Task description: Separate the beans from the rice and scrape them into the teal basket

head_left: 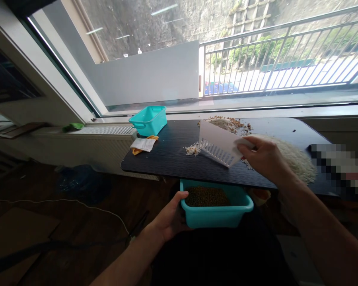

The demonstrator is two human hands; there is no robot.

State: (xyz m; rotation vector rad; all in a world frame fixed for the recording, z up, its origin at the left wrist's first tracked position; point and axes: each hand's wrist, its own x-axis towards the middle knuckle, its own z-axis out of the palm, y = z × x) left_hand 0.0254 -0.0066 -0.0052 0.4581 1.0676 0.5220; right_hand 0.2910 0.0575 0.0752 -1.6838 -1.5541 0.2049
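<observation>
My left hand (170,218) grips the left end of a teal plastic tub (217,216) that holds dark green beans, kept just below the near edge of the black table (173,159). My right hand (265,157) is closed on the handle of a white slotted scoop (217,145), held tilted above the table. A small heap of rice grains (193,149) lies left of the scoop. A large pile of white rice (298,159) spreads behind my right hand, and a mixed heap of grains and beans (229,123) lies at the far edge.
A second, empty-looking teal tub (149,119) stands at the table's far left corner, with a white and orange packet (143,145) beside it. A white radiator (107,131) runs under the window. A cable (77,202) trails over the dark floor at left.
</observation>
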